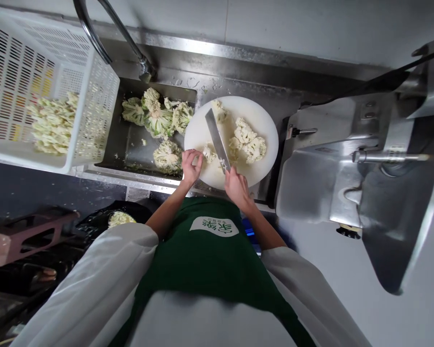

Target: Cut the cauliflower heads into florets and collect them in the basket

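My right hand (237, 187) is closed round the handle of a cleaver (217, 140), whose blade points away over the round white cutting board (198, 130). At the board's near left edge, my left hand (192, 166) has loosely curled fingers with a gap between them, beside a small cauliflower floret (209, 152). I cannot tell whether it touches the floret. A larger cluster of cut cauliflower (249, 140) lies right of the blade, and another piece (220, 112) sits behind it. Several cauliflower heads (161, 120) lie in the sink left of the board.
A white perforated basket (94, 111) with cut florets (54, 125) stands at the left by the steel sink (132, 144). A faucet (144, 67) hangs over the sink. On the right is a metal slicing machine (332, 164). A black bag (104, 214) with scraps sits low left.
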Demonstrator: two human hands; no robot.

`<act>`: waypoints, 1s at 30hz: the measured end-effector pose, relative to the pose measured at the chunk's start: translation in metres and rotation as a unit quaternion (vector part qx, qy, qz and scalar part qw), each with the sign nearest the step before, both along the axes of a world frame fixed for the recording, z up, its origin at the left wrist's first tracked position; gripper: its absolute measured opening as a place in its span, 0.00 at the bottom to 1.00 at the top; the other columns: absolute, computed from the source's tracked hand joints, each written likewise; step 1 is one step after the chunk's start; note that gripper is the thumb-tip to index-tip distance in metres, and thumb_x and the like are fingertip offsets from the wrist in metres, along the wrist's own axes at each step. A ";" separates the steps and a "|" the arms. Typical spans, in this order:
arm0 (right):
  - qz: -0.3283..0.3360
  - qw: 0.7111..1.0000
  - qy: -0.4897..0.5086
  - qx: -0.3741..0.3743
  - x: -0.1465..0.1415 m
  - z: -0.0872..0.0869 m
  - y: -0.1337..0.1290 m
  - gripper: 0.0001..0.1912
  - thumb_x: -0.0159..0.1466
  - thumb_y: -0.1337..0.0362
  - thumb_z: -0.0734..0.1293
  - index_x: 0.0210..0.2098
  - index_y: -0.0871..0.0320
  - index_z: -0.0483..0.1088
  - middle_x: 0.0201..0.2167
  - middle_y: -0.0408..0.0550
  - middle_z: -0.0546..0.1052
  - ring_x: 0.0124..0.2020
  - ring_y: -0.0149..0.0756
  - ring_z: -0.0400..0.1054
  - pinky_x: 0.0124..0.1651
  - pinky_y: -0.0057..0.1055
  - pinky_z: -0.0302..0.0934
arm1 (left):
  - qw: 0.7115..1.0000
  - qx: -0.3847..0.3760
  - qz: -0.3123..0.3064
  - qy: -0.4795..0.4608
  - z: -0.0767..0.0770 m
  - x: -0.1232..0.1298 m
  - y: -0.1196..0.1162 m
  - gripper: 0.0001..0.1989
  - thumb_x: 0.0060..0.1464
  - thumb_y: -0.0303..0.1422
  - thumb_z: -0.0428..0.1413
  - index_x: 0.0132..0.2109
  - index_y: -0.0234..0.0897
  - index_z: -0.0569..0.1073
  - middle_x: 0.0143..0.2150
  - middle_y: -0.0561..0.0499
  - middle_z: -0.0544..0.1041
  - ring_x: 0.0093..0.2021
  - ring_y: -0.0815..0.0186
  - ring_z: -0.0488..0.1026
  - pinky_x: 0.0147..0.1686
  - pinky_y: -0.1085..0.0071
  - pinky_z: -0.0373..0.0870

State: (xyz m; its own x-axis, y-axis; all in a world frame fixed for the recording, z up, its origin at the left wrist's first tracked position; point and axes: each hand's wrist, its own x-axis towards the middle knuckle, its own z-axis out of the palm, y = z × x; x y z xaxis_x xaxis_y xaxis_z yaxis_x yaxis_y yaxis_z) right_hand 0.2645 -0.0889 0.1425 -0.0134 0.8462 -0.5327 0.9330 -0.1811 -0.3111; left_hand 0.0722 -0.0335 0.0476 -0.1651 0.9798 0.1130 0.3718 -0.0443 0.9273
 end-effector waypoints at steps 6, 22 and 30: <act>0.041 0.999 0.014 0.026 -0.031 -0.004 0.035 0.23 0.76 0.63 0.46 0.64 0.66 0.57 0.45 0.64 0.80 0.47 0.49 0.76 0.51 0.39 0.65 | 0.999 -0.029 -0.012 -0.042 -0.002 0.007 0.000 0.06 0.59 0.37 0.62 0.37 0.41 0.80 0.41 0.45 0.77 0.50 0.56 0.71 0.61 0.56 0.65; 0.018 0.999 0.038 0.018 -0.046 -0.036 0.049 0.16 0.73 0.68 0.53 0.55 0.64 0.67 0.44 0.61 0.80 0.47 0.48 0.76 0.50 0.38 0.66 | 0.994 0.081 -0.022 0.069 -0.042 -0.012 -0.004 0.10 0.66 0.40 0.57 0.49 0.43 0.77 0.45 0.44 0.76 0.50 0.57 0.75 0.53 0.55 0.73; 0.029 0.998 -0.001 0.061 -0.038 0.001 0.049 0.22 0.76 0.62 0.49 0.60 0.66 0.63 0.43 0.64 0.80 0.45 0.49 0.77 0.49 0.38 0.65 | 0.995 0.074 -0.050 0.041 -0.045 -0.026 0.004 0.14 0.66 0.42 0.56 0.48 0.39 0.79 0.47 0.41 0.79 0.51 0.56 0.76 0.56 0.55 0.73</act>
